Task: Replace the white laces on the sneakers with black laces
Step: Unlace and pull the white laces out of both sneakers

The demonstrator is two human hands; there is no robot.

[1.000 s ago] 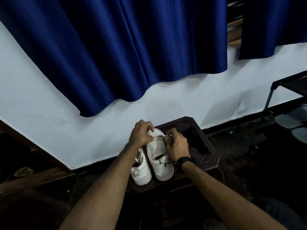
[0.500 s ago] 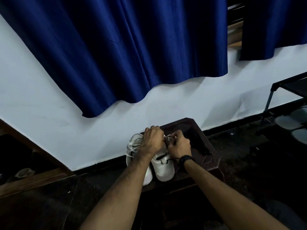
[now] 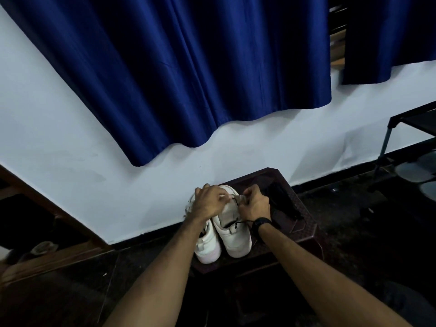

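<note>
Two white sneakers stand side by side on a dark brown stool [image 3: 304, 232], heels toward me. My left hand [image 3: 209, 202] curls over the front of the right sneaker [image 3: 236, 234] and grips its upper. My right hand [image 3: 256, 206], with a black watch on the wrist, pinches a thin black lace [image 3: 236, 210] at the eyelets. The lace trails down over the tongue toward my wrist. The left sneaker [image 3: 208, 246] lies partly under my left forearm, and loose white laces [image 3: 188, 207] show at its far end. A dark bundle, probably more black laces [image 3: 283, 201], rests on the stool's right side.
The stool stands against a white wall [image 3: 70, 149] with a blue curtain [image 3: 188, 67] hanging above. A black metal rack [image 3: 387, 138] holding grey round objects stands at the right. A wooden frame [image 3: 47, 208] runs along the left, above a dark floor.
My left hand slid from the right sneaker's toe toward the eyelets, close to my right hand. The left sneaker's white laces came into view beyond my left hand.
</note>
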